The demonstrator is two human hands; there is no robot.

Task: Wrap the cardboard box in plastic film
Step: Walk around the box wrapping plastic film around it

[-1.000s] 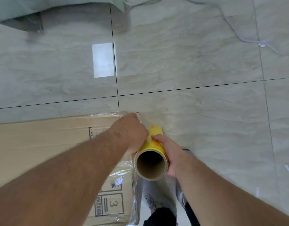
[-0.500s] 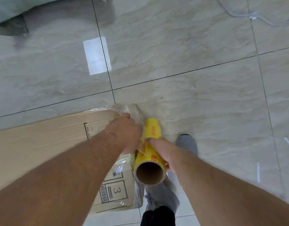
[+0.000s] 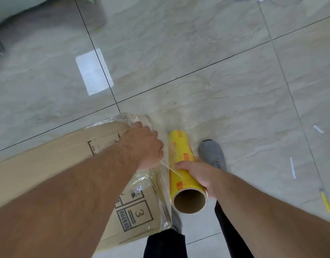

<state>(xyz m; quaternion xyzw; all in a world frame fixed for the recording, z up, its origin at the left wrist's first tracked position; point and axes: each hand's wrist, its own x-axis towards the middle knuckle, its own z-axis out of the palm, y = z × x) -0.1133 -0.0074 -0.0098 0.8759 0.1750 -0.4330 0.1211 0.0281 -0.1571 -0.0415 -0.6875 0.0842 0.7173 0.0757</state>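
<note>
The cardboard box (image 3: 54, 164) is laid flat on the tiled floor (image 3: 197, 43), and its near end is already covered in clear plastic film (image 3: 156, 185). The box looks stiff and long, so it is judged to be a bit heavy and awkward to turn. It is best held at its hard corners and edges. The film looks thin, soft and sticky, and it could be torn or bunched up if it is pulled too hard.

The left hand (image 3: 143, 146) is pressed down on top of the box at the wrapped end, with its fingers bent over the film there. Whether the film is pinched cannot be told. A yellow roll (image 3: 182, 164) is held just beside the box, on its right. The roll is gripped by the right hand (image 3: 199, 173), with the fingers curled round it. A short sheet of film is stretched from the roll to the box.

A grey shoe (image 3: 212, 153) is seen just past the roll, away from the box. Small white scraps (image 3: 293, 167) and a yellow stick (image 3: 326, 202) are left on the floor, well apart from the box. The shoe could be in the way when the roll is carried round the box.
</note>
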